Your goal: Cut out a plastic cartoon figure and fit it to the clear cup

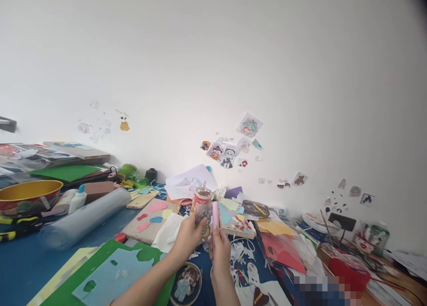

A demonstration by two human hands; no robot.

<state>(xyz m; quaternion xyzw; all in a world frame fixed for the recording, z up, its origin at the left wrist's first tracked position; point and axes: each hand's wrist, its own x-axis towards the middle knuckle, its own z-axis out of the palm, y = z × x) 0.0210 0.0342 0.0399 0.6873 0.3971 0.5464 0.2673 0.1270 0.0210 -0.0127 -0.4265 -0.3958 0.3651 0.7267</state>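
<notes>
One smooth pink cylinder (215,215) gripped upright in right hand (220,249), printed piece (204,219) grasped in left hand (190,232), flat green sheet (93,261).

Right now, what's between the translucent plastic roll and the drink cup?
In the head view: a tan slab by the roll, then a beige board with pink, blue and yellow cutouts, then white paper near the cup.

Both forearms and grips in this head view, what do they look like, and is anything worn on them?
The ungloved human left grip and ungloved human right grip join slim, bare forearms. No sleeve, bracelet or watch shows; rings are hard to tell.
</notes>
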